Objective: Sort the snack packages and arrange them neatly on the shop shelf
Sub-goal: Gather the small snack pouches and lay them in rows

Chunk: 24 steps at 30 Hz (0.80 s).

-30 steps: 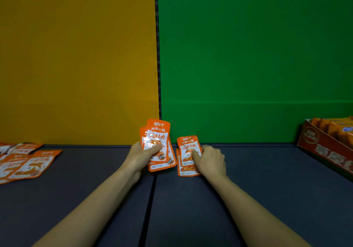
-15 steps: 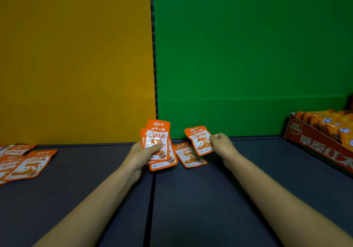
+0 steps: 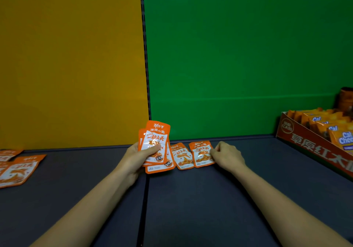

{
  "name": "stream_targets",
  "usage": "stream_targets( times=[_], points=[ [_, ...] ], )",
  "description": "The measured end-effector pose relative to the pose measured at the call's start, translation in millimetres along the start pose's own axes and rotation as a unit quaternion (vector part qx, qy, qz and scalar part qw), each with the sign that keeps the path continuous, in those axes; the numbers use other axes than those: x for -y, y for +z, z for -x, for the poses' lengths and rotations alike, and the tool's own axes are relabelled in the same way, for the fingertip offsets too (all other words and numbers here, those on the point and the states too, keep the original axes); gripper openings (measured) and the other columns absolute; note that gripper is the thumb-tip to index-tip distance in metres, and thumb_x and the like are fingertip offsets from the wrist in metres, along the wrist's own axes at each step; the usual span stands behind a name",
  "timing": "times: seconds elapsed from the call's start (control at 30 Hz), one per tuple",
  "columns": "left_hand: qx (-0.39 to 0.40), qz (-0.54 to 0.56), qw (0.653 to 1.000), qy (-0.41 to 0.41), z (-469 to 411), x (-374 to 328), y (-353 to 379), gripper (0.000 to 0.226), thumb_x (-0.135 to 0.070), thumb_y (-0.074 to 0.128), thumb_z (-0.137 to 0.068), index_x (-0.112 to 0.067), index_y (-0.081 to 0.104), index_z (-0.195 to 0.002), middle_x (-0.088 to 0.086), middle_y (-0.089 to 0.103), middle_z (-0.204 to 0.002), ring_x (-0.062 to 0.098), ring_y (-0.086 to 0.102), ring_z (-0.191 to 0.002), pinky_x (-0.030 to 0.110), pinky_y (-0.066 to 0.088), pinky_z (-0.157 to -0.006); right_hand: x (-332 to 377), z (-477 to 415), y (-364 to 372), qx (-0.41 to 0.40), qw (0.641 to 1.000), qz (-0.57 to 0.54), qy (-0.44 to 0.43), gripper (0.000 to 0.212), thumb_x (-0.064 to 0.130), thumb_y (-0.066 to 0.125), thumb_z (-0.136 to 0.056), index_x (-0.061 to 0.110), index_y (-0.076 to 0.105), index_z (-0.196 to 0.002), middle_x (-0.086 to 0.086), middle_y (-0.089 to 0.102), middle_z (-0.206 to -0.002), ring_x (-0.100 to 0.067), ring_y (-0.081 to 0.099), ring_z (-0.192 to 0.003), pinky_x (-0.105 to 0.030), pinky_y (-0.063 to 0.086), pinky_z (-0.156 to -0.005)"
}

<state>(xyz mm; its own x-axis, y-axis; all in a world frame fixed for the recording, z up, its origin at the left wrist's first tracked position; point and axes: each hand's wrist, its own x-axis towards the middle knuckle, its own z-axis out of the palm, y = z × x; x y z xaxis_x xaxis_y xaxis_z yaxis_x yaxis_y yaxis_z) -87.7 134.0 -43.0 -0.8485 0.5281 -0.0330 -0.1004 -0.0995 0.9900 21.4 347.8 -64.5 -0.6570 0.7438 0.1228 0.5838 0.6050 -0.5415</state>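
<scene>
My left hand (image 3: 136, 157) holds a fanned stack of orange-and-white snack packets (image 3: 155, 141) upright above the dark shelf (image 3: 191, 199), near the seam between the two back panels. Two packets of the same kind lie flat side by side on the shelf: one (image 3: 181, 157) just right of the stack, another (image 3: 201, 154) next to it. My right hand (image 3: 227, 156) pinches the right edge of that second packet, which rests on the shelf.
More orange packets (image 3: 18, 169) lie scattered at the far left of the shelf. A red cardboard display box (image 3: 313, 147) of orange cheese snack packs stands at the right edge. Yellow and green panels form the back wall.
My right hand lifted one packet off the small pile, carried it right and laid it down beside the other. The left hand kept its stack still.
</scene>
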Motion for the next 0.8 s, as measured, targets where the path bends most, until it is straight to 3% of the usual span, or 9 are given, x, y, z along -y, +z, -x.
stream_targets(
  times=[0.2,0.33,0.53,0.8],
  points=[
    [-0.006,0.010,1.000,0.007,2,-4,-1,0.013,-0.014,0.068,-0.082,-0.021,0.057,-0.087,0.005,0.068,-0.085,0.019,0.066,-0.074,0.030,0.052,-0.060,-2,-6,1,0.012,0.999,-0.001,-0.039,0.020,0.035,0.041,-0.096,0.017,0.048,-0.089,-0.005,0.060,-0.102,-0.026,0.057,-0.099,-0.030,0.039,-0.075],
    [-0.008,0.012,1.000,0.009,3,-5,-3,0.014,-0.015,0.068,-0.082,-0.021,0.057,-0.089,0.005,0.068,-0.086,0.019,0.066,-0.075,0.030,0.052,-0.061,-5,-13,-8,-0.037,0.997,-0.057,-0.034,0.023,0.035,0.040,-0.096,0.020,0.045,-0.079,-0.008,0.061,-0.098,-0.027,0.056,-0.092,-0.031,0.038,-0.073],
    [-0.011,0.014,1.000,0.011,4,-5,-4,0.014,-0.015,0.068,-0.082,-0.020,0.058,-0.090,0.005,0.068,-0.087,0.020,0.066,-0.076,0.031,0.052,-0.062,-9,-12,-7,-0.030,0.999,0.008,-0.042,0.020,0.037,0.042,-0.095,0.019,0.051,-0.092,-0.005,0.062,-0.105,-0.026,0.056,-0.098,-0.031,0.039,-0.075],
    [-0.013,0.007,1.000,0.006,5,-4,-4,0.017,-0.015,0.068,-0.082,-0.018,0.058,-0.096,0.007,0.069,-0.090,0.020,0.067,-0.077,0.031,0.053,-0.064,-4,-5,-1,-0.017,0.998,0.027,-0.058,0.019,0.038,0.044,-0.094,0.021,0.051,-0.089,-0.002,0.063,-0.101,-0.023,0.059,-0.096,-0.031,0.042,-0.075]
  ],
)
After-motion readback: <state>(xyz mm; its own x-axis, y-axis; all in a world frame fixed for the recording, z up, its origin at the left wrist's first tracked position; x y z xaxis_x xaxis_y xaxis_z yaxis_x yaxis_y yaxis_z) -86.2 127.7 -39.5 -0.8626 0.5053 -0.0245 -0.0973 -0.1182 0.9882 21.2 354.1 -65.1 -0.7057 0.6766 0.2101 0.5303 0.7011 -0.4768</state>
